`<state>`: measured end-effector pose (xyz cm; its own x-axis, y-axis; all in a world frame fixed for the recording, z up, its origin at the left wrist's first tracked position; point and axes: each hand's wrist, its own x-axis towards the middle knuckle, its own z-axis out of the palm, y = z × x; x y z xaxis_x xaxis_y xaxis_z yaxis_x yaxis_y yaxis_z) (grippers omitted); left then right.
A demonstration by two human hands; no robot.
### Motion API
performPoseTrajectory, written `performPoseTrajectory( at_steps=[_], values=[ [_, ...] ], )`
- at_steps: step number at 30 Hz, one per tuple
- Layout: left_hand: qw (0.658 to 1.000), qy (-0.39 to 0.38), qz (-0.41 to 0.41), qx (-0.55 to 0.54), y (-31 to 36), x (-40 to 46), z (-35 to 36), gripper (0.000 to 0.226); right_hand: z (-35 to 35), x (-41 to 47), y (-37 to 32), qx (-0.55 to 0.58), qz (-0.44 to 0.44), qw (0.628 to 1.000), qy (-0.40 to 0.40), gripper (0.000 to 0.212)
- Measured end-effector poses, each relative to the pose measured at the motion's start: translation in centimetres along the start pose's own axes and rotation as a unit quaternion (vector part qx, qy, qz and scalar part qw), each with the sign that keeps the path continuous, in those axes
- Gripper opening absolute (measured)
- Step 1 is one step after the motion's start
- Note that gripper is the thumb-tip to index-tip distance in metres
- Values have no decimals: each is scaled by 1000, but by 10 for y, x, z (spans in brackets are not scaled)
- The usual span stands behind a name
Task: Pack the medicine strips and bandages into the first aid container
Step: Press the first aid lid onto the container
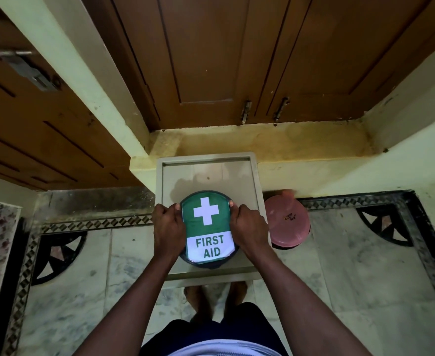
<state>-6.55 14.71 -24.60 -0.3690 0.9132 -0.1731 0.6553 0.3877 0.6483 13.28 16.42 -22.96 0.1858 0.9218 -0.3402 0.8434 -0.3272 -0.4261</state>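
Tiled floor (pixel 339 265) with dark patterned border; brown wooden doors (pixel 211 60) beyond a yellowish step (pixel 275 142). Small grey bench (pixel 256 181) stands against the step. On its bare top, between both hands: one round dark container (pixel 207 262), lid on, bearing a green label (pixel 207 224) with white cross and the words FIRST AID. Left hand (pixel 167 231) grasps the container's left side, fingers curled over the rim. Right hand (pixel 249 228) grasps the right side likewise. Just right of the right hand, off the bench, on the floor: one pink round lid or tub (pixel 288 224). Below the hands, near the bench's front edge: bare feet (pixel 198 296) on the floor.
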Motion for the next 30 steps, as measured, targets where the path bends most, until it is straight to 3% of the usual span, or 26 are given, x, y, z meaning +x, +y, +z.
performPoseTrajectory(
  at_steps=[4, 8, 9, 11, 13, 17, 23, 26, 30],
  values=[
    [998, -38, -10, -44, 0, -11, -13, 46, -2, -7, 11, 99, 9, 995, -29, 60],
    [987, -59, -96, -113, -8, -37, -31, 40, -10, -22, 39, 258, 53, 958, -114, 40],
    [971, -81, -143, -173, -13, -43, -33, 37, -13, -28, 44, 299, 67, 942, -139, 42],
    [906, -125, -251, -317, -22, -54, -36, 31, -16, -38, 49, 371, 82, 907, -179, 47],
    [870, -133, -280, -384, -26, -61, -38, 24, -15, -43, 49, 403, 78, 892, -189, 47],
    [905, -91, -231, -346, -20, -69, -34, 22, -10, -42, 50, 401, 61, 898, -173, 49],
    [913, -107, -237, -314, -24, -58, -36, 23, -10, -37, 49, 331, 51, 931, -146, 44],
    [955, -77, -171, -230, -21, -45, -35, 35, -10, -23, 42, 273, 19, 957, -93, 37],
    [974, -44, -107, -193, -3, -20, -31, 33, -7, 14, 26, 308, 27, 949, -67, 51]
  ],
)
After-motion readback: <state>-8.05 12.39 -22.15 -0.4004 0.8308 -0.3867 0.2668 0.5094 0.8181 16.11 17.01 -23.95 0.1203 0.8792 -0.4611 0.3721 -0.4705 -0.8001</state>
